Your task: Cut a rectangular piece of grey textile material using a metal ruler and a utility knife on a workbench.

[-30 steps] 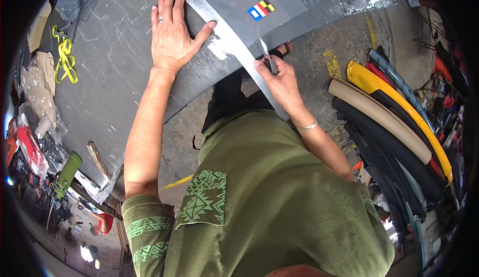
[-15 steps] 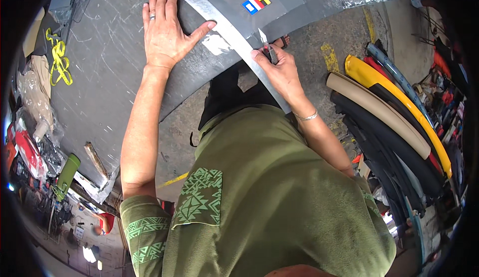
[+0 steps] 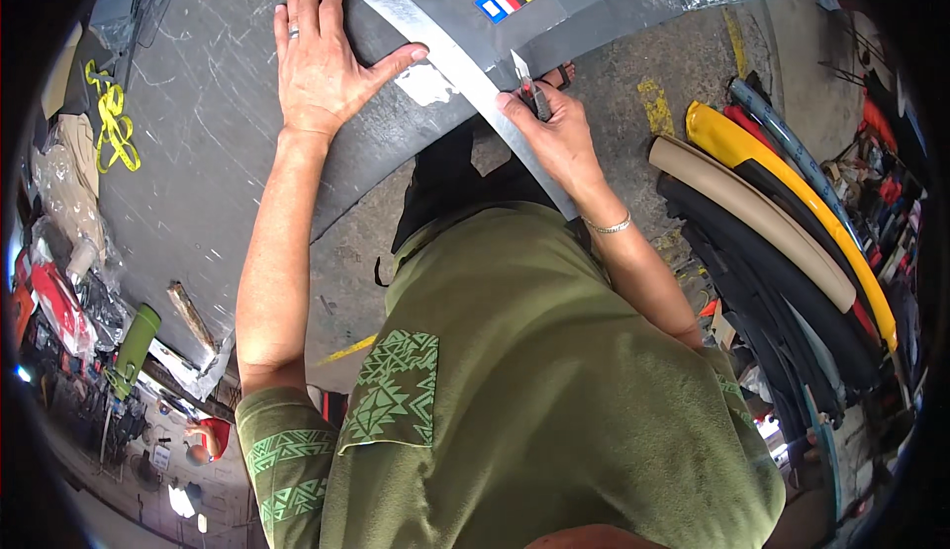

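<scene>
A long metal straightedge [image 3: 473,82] lies slantwise over the dark grey tabletop and along a grey sheet [image 3: 579,40] that bears a small patch of coloured flags [image 3: 505,0]. My left hand [image 3: 322,79] is spread flat at its left side, with fingertips and thumb tip at the metal edge. In my right hand [image 3: 556,138] is a utility knife [image 3: 534,99], its pale blade pointing away from me above the sheet's near edge. The right thumb rests at the straightedge's right side. Whether the blade touches the sheet I cannot tell.
The scratched tabletop [image 3: 198,153] spreads left, with a yellow strap [image 3: 117,129] on it and a worn stick [image 3: 191,314] near its edge. Rolls of material, including a beige roll [image 3: 752,223] and a yellow roll [image 3: 792,193], stand at the right. A bare foot [image 3: 562,76] shows beyond my right hand.
The view has shifted slightly. Both hands keep nearly the same places on and beside the straightedge, and the knife stays in my right hand.
</scene>
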A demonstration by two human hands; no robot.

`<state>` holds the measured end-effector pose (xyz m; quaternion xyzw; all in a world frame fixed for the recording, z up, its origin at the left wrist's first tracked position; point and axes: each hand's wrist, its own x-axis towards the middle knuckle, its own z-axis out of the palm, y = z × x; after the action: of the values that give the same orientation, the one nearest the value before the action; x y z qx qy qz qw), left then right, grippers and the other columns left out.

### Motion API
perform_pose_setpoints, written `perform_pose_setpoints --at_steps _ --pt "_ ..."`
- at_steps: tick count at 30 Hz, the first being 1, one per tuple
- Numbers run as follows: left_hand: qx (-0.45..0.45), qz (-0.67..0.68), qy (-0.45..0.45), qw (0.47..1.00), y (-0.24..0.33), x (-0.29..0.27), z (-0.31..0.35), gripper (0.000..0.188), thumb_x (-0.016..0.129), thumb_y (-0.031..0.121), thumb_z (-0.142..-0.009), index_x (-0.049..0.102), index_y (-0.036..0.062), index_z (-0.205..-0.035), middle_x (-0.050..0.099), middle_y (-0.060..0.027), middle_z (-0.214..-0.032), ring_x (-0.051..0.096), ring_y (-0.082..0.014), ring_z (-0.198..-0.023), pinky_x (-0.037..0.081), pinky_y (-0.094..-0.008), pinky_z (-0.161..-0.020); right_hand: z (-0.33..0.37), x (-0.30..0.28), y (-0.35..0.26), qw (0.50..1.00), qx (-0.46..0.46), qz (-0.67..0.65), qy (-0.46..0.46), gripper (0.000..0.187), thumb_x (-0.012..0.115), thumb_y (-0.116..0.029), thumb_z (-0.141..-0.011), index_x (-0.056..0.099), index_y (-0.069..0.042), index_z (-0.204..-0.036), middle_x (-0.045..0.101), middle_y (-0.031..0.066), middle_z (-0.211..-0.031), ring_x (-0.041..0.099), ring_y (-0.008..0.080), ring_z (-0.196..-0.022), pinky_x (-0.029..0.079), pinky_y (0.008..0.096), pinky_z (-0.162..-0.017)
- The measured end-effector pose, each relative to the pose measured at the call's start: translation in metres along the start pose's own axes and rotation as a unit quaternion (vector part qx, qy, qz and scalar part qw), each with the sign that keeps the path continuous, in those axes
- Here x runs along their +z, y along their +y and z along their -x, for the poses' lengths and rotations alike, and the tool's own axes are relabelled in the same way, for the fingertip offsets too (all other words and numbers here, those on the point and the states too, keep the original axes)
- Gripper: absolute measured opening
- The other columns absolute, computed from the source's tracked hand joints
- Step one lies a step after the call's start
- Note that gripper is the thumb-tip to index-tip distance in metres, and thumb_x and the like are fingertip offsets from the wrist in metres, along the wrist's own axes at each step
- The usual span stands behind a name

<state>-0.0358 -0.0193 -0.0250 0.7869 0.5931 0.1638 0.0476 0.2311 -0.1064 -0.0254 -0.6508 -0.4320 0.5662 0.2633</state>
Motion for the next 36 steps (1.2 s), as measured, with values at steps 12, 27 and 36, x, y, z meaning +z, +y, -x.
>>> perform_pose_setpoints --at_steps 12,27,36 --pt "0.017 -0.014 -0.001 1.0 -0.0004 0.0002 0.0 0.122 0.08 0.079 -0.063 0.04 0.0058 -0.152 0.042 -0.0201 -0.156 0.034 -0.0406 -0.149 0.023 -0.0592 -0.124 -0.0015 -0.0024 -0.0029 1.0 -0.002 0.008 -0.014 0.033 0.074 -0.03 -0.094 0.073 0.002 -0.096 0.063 0.0025 -0.07 0.052 0.0075 -0.068 0.046 0.029 -0.064" --pt "0.018 -0.01 0.003 1.0 -0.0011 0.0013 0.0007 0.122 0.08 0.08 -0.063 0.041 0.0064 -0.152 0.043 -0.0198 -0.156 0.035 -0.0397 -0.149 0.023 -0.0589 -0.123 -0.0025 -0.0053 -0.0042 0.999 0.009 0.016 -0.03 0.035 0.074 -0.032 -0.095 0.073 0.003 -0.099 0.069 0.0067 -0.076 0.057 0.0095 -0.073 0.049 0.0302 -0.071" --pt "0.014 -0.02 -0.002 1.0 -0.0011 0.0021 0.0004 0.122 0.079 0.08 -0.063 0.041 0.0065 -0.152 0.042 -0.0196 -0.157 0.033 -0.0394 -0.15 0.023 -0.0588 -0.124 -0.0031 -0.0069 -0.0054 0.999 0.028 0.017 -0.038 0.035 0.073 -0.032 -0.095 0.073 0.003 -0.1 0.068 0.0053 -0.076 0.056 0.0091 -0.074 0.049 0.03 -0.071"
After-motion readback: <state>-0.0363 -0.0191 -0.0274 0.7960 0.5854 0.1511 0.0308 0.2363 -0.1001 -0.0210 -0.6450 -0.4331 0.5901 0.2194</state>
